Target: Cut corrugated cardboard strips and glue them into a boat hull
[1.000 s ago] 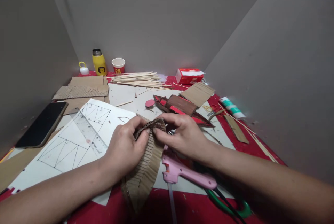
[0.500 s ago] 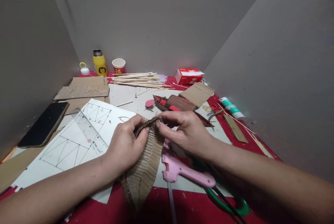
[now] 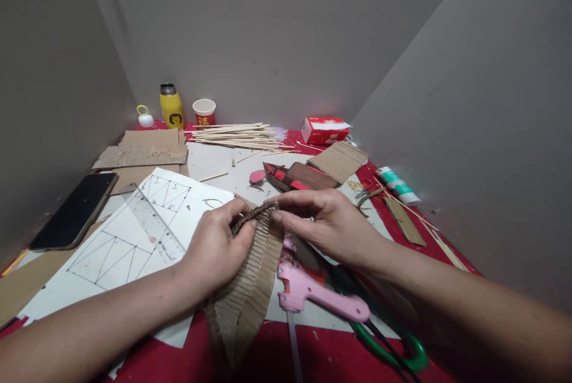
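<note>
While the left hand (image 3: 218, 246) and right hand (image 3: 333, 225) both pinch the far edge of a ribbed cardboard piece (image 3: 245, 293) near the desk's (image 3: 277, 353) front, pressing too hard could crush its flutes beside the pink glue gun (image 3: 313, 296).

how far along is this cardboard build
Done, it seems: a brown and red boat-like model lies finished behind the hands, and the plan sheet is drawn. In hand: both the left hand and right hand pinch the top edge of a corrugated cardboard piece. Left, likely: gluing, since the glue gun lies idle, and the sticks are unused.
</note>
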### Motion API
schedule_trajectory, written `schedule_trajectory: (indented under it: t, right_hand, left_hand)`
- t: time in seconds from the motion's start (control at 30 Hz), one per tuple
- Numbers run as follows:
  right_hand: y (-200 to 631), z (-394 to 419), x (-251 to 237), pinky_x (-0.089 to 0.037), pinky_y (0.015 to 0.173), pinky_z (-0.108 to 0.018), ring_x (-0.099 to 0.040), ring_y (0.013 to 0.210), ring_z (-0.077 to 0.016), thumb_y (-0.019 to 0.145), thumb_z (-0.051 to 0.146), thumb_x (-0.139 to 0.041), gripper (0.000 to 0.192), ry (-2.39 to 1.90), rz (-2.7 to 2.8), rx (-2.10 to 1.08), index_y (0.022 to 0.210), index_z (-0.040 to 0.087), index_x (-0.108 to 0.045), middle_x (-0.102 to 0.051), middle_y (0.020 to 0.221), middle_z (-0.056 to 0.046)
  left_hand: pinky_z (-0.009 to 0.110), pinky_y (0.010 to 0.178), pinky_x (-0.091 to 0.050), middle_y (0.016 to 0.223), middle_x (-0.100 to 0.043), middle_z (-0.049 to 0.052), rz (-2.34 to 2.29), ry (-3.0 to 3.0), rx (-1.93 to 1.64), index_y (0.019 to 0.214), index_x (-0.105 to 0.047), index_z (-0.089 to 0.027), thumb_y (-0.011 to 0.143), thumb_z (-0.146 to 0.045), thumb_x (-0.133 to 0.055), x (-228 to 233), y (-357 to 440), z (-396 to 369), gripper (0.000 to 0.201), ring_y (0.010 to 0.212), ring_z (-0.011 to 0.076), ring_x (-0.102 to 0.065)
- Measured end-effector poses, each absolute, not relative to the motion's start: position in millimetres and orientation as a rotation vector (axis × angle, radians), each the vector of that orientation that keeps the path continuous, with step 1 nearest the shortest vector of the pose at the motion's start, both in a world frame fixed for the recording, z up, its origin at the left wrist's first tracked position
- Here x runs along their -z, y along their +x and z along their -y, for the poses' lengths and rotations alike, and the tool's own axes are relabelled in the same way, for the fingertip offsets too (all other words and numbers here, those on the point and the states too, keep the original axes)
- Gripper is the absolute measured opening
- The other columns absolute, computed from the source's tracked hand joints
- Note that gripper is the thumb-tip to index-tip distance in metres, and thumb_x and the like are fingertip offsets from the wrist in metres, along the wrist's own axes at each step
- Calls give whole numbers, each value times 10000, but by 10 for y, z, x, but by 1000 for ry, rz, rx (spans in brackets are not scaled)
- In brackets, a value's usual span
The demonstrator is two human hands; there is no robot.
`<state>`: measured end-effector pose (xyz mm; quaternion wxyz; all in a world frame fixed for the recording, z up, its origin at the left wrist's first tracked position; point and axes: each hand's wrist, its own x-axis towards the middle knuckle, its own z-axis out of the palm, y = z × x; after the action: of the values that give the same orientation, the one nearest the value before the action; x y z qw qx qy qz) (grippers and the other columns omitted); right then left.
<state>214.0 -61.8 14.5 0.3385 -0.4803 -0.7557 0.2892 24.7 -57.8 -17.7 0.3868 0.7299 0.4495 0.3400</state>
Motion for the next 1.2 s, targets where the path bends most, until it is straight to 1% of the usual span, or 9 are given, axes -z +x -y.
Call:
schedule_trajectory:
  t: [0.17, 0.27, 0.33, 0.4, 0.53, 0.8, 0.97, 1.13, 1.2]
  right_hand:
    - [2094, 600, -89, -453, 472, -212, -563, 497, -115, 826, 213, -554, 191, -1278, 1885, -841, 707, 166, -696, -630, 566, 14]
    - [2115, 600, -116, -547, 634, -264, -680, 722, -180, 824, 308, -635, 199, -1281, 1865, -923, 920, 162, -730, -744, 805, -31]
    - [2118, 614, -128, -562, 784, -321, -692, 915, -226, 797, 336, -689, 364, -1268, 1884, -888, 1115, 159, -692, -752, 1017, -68]
    - [2092, 625, -113, -556, 809, -329, -686, 945, -228, 809, 325, -682, 393, -1228, 1901, -895, 1166, 161, -672, -744, 1055, -76]
    - [2002, 608, -37, -517, 639, -237, -649, 710, -153, 882, 263, -584, 186, -1163, 1889, -968, 941, 172, -735, -718, 790, -5]
    - [2006, 575, -27, -439, 538, -200, -524, 582, -110, 852, 207, -559, 174, -1148, 1888, -870, 729, 161, -672, -606, 634, 27]
    - [2069, 512, -21, -476, 607, -236, -568, 634, -135, 841, 256, -574, 173, -1168, 1768, -866, 774, 151, -694, -645, 692, 6]
    - [2114, 522, -49, -450, 591, -228, -546, 623, -126, 840, 262, -580, 188, -1160, 1801, -832, 733, 149, -687, -623, 670, 11]
    - [2103, 542, -78, -441, 585, -224, -538, 616, -122, 836, 250, -578, 179, -1145, 1806, -868, 732, 150, -684, -611, 659, 16]
  left_hand:
    - [265, 622, -384, 655, -542, -37, -1141, 1864, -872, 720, -550, -197, 851, -176, -494, 192, 248, 598, 144, 646, 136, -506]
    - [265, 638, -395, 658, -552, -36, -1171, 1783, -917, 728, -565, -192, 844, -189, -511, 162, 240, 561, 128, 652, 137, -506]
    - [267, 646, -401, 661, -560, -33, -1193, 1745, -969, 739, -576, -188, 846, -209, -520, 139, 241, 537, 122, 657, 139, -508]
    - [268, 653, -407, 670, -576, -29, -1192, 1732, -1007, 740, -576, -185, 845, -213, -525, 122, 248, 534, 120, 667, 141, -519]
    - [269, 661, -412, 683, -590, -29, -1185, 1781, -1008, 758, -585, -186, 835, -181, -521, 111, 254, 580, 99, 671, 139, -533]
    - [281, 661, -455, 760, -653, -10, -1173, 1846, -878, 874, -621, -203, 807, -209, -556, 45, 237, 629, 94, 714, 167, -597]
    - [318, 816, -494, 1079, -712, 36, -1167, 1825, -864, 1350, -474, -239, 721, -179, -655, -5, 245, 648, 657, 907, 202, -661]
    - [265, 675, -491, 839, -723, 44, -1094, 1454, -841, 975, -666, -150, 789, -273, -630, -46, 250, 572, 226, 757, 167, -651]
    - [236, 597, -453, 743, -693, 24, -1103, 1429, -823, 832, -688, -143, 805, -290, -620, -37, 251, 556, 164, 659, 133, -603]
